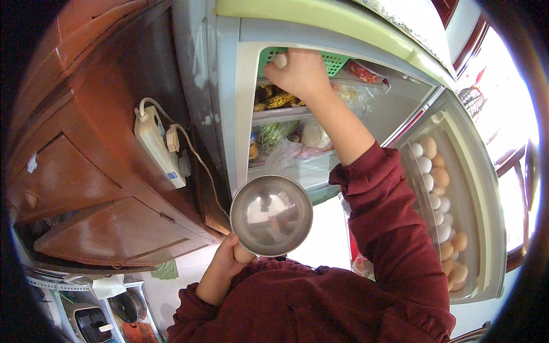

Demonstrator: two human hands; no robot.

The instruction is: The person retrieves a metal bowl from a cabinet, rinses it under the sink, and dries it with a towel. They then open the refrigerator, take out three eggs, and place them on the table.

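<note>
My left hand (229,259) grips the rim of a shiny stainless steel bowl (271,215) from below left. A tan rounded shape shows against the bowl's underside at the fingers; whether it is an egg or part of the hand I cannot tell. Inside the open refrigerator, my right hand (300,75) is at a green perforated plastic basket (336,63) on the upper shelf. A small pale rounded item (281,61) sits between its thumb and fingers, too covered to name. The other fingers are hidden inside the basket.
Spotted bananas (276,102) and bagged vegetables (279,133) fill the lower shelves. The open refrigerator door (476,206) holds several white and brown eggs (439,176) at right. A power strip (158,148) with cords hangs on a brown wooden cabinet (107,171) at left.
</note>
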